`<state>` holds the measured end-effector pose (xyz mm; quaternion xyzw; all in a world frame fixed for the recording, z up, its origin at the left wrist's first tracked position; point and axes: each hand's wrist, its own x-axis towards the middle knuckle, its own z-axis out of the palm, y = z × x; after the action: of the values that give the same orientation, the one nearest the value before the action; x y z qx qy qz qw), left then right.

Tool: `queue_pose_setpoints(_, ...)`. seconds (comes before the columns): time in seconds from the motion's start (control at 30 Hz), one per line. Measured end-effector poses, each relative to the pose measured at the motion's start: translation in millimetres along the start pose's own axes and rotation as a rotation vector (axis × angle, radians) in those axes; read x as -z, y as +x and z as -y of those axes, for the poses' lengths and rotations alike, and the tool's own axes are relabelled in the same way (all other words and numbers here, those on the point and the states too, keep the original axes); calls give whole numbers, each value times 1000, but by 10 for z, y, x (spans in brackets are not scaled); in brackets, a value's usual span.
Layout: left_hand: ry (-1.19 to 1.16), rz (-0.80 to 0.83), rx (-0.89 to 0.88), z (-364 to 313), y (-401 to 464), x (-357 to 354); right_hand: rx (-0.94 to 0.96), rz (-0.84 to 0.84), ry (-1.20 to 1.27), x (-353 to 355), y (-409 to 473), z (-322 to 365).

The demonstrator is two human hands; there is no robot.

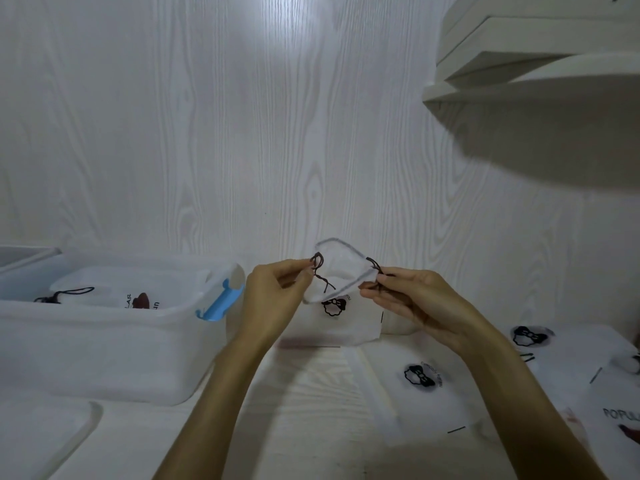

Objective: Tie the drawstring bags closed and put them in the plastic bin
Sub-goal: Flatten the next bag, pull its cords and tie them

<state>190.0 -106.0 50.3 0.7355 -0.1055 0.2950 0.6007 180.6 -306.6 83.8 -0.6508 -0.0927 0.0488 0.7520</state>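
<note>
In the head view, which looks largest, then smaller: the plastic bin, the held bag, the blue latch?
1. Plastic bin, clearly largest.
2. Held bag, pinched by left hand and right hand.
3. Blue latch, smallest.

Cool, bluish-white light fills the scene, brightest in a soft glare patch high on the wall [294, 19], which fades dimmer toward the lower corners. The shelves [540, 64] at upper right cast a broad grey shadow down the wall beneath them. Wide-angle distortion bends the edges, and the picture is soft overall, with the printed bags [426, 379] on the surface [311, 427] at lower right smeared.
</note>
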Motion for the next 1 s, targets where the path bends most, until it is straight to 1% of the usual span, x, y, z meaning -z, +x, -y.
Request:
queue_pose_setpoints(0.07, 97, -3, -29, 22, -5, 0, -1, 10, -14, -23, 2, -4)
queue_pose_setpoints(0.17, 211, 51, -46, 38, -14, -21, 5, 15, -43, -54, 6, -24)
queue_pose_setpoints(0.27, 252, 51, -44, 63, -18, -44, 8, 20, -69, -87, 7, -46)
queue_pose_setpoints(0.33, 231, 0, -67, 98, -15, -48, 18, 22, -68, -81, 6, -45)
queue_pose_setpoints(0.4, 162, -68, -77, 130, -7, -33, 44, -6, -83, -26, 9, -27)
queue_pose_setpoints(0.47, 14, -116, -30, 145, 16, -19, 72, -82, -90, 73, 9, 2)
queue_pose_setpoints(0.53, -164, -112, 90, 132, 23, -9, 69, -127, -93, 172, -2, 13)
queue_pose_setpoints(0.6, -308, -115, 255, 91, 15, -11, 37, -127, -118, 263, -17, 16)
queue_pose_setpoints(0.63, -322, -138, 312, 81, 12, -3, 16, -137, -139, 299, -18, 8)
queue_pose_setpoints(0.7, -312, -164, 357, 93, 14, 24, -4, -207, -208, 367, -1, -23)
queue_pose_setpoints(0.73, -389, -154, 381, 102, 23, 37, -6, -269, -244, 396, 22, -41)
queue_pose_setpoints(0.77, -544, -140, 434, 118, 32, 57, -12, -339, -261, 423, 50, -66)
queue_pose_setpoints(0.8, -769, -135, 513, 120, 43, 76, -22, -397, -238, 460, 83, -95)
queue_pose_setpoints(0.83, -1022, -138, 600, 123, 47, 99, -36, -427, -160, 493, 117, -131)
queue_pose_setpoints(0.87, -1255, -155, 694, 148, 49, 119, -51, -425, -26, 531, 148, -174)
queue_pose_setpoints(0.9, -1427, -184, 786, 195, 51, 124, -61, -412, 136, 568, 179, -218)
queue_pose_setpoints(0.93, -1534, -215, 870, 249, 50, 112, -66, -406, 289, 611, 203, -260)
queue_pose_setpoints(1.0, -1657, -278, 996, 346, 41, 81, -65, -439, 496, 698, 232, -329)
